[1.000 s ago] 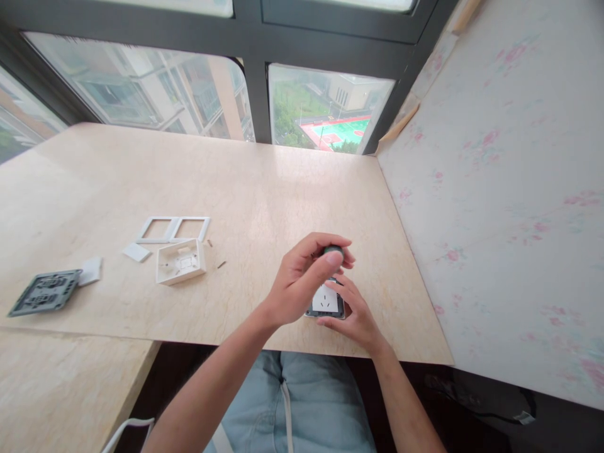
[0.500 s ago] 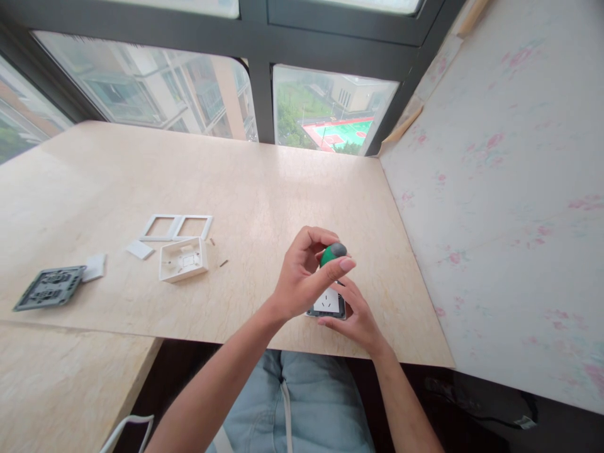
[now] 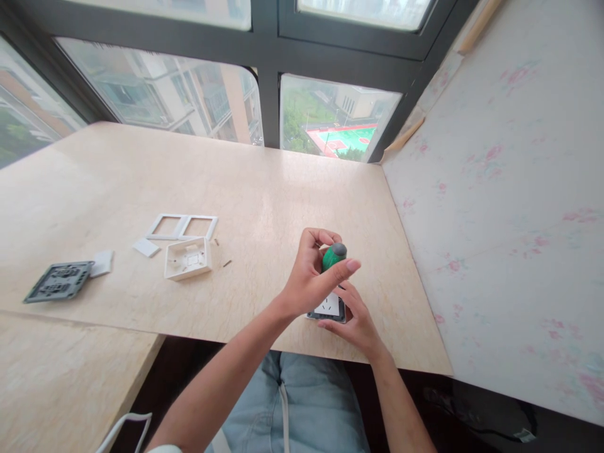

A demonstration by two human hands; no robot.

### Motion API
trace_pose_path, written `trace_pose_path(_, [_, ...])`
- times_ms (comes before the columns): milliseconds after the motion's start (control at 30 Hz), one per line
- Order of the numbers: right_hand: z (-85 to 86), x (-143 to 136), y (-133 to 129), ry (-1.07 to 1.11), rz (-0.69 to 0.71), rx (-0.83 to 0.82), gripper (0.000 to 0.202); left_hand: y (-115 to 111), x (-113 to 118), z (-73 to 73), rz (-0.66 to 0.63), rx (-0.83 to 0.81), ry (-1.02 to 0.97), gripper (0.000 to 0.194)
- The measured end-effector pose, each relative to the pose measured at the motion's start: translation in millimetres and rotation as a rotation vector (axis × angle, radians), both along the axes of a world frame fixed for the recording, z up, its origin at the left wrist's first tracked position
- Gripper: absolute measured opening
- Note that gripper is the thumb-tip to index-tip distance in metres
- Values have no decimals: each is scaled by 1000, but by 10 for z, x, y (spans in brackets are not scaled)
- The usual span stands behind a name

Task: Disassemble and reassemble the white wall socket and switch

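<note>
Upright over a wall socket stands a screwdriver [image 3: 335,254] with a green and grey handle. My left hand [image 3: 314,274] is closed around that handle, thumb stretched out along its right side. The socket [image 3: 328,306], with a white face and dark frame, lies near the table's front edge. My right hand [image 3: 353,318] grips the socket's right side, thumb at the front and fingers behind. The screwdriver's tip is hidden behind my hands.
On the table [image 3: 264,189] at the left are an open white box [image 3: 187,259], a white double frame [image 3: 182,226], white plates [image 3: 146,247], a grey socket module [image 3: 59,281] and small screws [image 3: 227,263]. A papered wall [image 3: 495,189] rises at the right.
The thumb and fingers of my left hand have shifted slightly around the screwdriver handle. The view has moved a little, and my right hand stays on the socket.
</note>
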State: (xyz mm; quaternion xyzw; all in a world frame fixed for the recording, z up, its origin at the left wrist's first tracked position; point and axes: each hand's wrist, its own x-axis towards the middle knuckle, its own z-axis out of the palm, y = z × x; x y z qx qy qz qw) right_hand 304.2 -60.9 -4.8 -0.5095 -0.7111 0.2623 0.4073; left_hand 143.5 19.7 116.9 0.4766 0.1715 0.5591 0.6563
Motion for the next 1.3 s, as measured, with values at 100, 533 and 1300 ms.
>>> trace_pose_path(100, [-18, 4, 0, -6, 0, 5, 71, -13, -54, 17, -40, 17, 25, 28])
trace_pose_path(533, [-28, 6, -10, -12, -21, 14, 67, 38, -68, -11, -184, 23, -89, 39])
trace_pose_path(1300, [-4, -21, -6, 17, -16, -36, 64, 55, -86, -44, -211, 92, -60, 40])
